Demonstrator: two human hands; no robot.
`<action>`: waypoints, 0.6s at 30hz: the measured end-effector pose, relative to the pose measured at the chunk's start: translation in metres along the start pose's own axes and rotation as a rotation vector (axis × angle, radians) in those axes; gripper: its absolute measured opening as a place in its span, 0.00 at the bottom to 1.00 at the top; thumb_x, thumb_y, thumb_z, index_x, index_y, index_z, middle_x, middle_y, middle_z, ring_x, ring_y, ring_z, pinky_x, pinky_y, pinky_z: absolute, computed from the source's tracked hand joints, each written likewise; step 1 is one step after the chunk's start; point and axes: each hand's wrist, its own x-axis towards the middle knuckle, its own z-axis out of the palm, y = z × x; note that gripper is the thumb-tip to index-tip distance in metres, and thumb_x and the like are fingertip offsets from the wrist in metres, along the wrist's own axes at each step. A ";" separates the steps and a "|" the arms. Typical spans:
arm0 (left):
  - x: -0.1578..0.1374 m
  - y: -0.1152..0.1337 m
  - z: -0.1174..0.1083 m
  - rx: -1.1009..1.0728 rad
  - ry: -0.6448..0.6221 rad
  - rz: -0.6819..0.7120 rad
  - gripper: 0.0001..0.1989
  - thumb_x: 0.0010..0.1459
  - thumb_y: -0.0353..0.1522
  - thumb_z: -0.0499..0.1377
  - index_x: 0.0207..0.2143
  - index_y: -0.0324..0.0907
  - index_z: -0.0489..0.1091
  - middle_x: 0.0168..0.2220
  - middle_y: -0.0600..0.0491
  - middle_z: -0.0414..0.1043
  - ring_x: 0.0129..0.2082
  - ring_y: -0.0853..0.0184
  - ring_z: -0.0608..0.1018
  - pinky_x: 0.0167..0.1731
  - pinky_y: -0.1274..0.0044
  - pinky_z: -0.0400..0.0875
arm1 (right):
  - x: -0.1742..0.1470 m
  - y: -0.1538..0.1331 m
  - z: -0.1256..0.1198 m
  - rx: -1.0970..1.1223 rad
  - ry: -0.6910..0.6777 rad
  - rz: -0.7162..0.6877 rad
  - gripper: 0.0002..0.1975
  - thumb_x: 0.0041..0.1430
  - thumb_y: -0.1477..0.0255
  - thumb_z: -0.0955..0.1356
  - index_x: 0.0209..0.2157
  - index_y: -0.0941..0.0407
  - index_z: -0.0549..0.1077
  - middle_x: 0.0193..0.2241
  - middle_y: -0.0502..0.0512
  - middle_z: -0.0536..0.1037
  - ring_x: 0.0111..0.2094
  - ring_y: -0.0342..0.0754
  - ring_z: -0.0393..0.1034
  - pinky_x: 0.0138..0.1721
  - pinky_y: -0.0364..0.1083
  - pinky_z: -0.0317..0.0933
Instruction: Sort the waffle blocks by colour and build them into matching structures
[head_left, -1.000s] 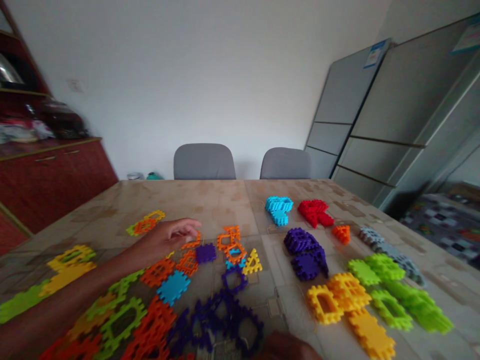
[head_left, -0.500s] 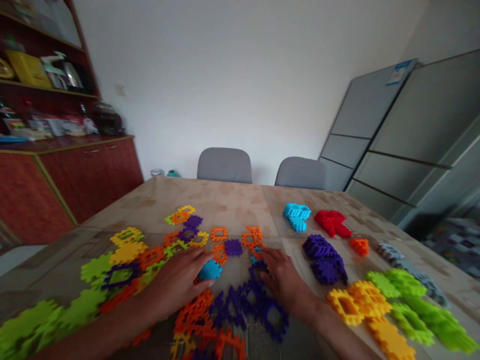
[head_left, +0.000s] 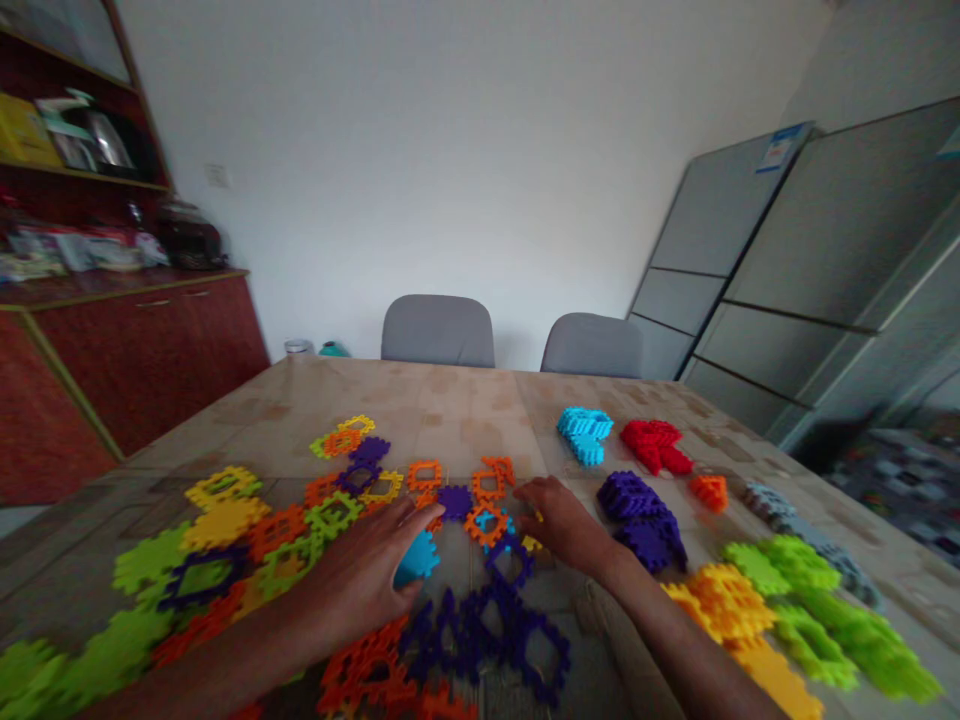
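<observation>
My left hand (head_left: 375,550) is curled with the thumb below and the fingers above a blue gear-edged plastic tile (head_left: 417,560), whose toothed edge shows in the grip. Over the right side of the loose tiles hovers my right hand (head_left: 562,520), fingers bent and apart from the thumb. A yellow tile (head_left: 533,544) shows partly beneath it; no contact can be made out. Close to its left lie an orange frame tile (head_left: 486,524) with blue behind it and a dark purple frame tile (head_left: 511,564). A solid purple tile (head_left: 454,503) lies between the hands.
Sorted piles stand on the right: cyan (head_left: 585,432), red (head_left: 657,445), purple (head_left: 643,520), orange (head_left: 709,491), yellow (head_left: 727,600), green (head_left: 832,610) and grey (head_left: 810,535). Mixed tiles spread over the left. Two grey chairs (head_left: 438,328) stand behind the table (head_left: 450,400).
My right hand has moved right, off the blue piece by the orange frame, uncovering it and a yellow tile. My left hand stays around the blue tile. The view has turned slightly right.
</observation>
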 end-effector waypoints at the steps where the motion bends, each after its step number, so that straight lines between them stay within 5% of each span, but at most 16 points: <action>1: 0.001 0.001 -0.002 -0.004 0.018 0.004 0.36 0.53 0.29 0.60 0.66 0.45 0.60 0.65 0.44 0.61 0.64 0.51 0.65 0.63 0.61 0.61 | 0.003 0.002 0.002 -0.002 -0.024 -0.005 0.13 0.57 0.75 0.71 0.45 0.59 0.79 0.46 0.64 0.79 0.50 0.57 0.71 0.50 0.49 0.62; 9: 0.003 0.000 -0.006 -0.039 0.017 0.048 0.34 0.53 0.27 0.58 0.64 0.45 0.62 0.63 0.46 0.65 0.62 0.53 0.69 0.61 0.63 0.64 | 0.007 -0.023 0.011 0.057 -0.093 -0.091 0.13 0.58 0.67 0.72 0.45 0.53 0.78 0.46 0.59 0.78 0.50 0.56 0.69 0.50 0.50 0.59; 18: 0.000 -0.005 -0.002 0.037 0.011 0.127 0.32 0.52 0.27 0.60 0.61 0.45 0.67 0.61 0.42 0.67 0.60 0.49 0.71 0.57 0.62 0.70 | 0.002 -0.032 0.013 0.175 -0.056 -0.075 0.09 0.52 0.72 0.74 0.36 0.57 0.75 0.43 0.59 0.78 0.47 0.55 0.69 0.47 0.50 0.59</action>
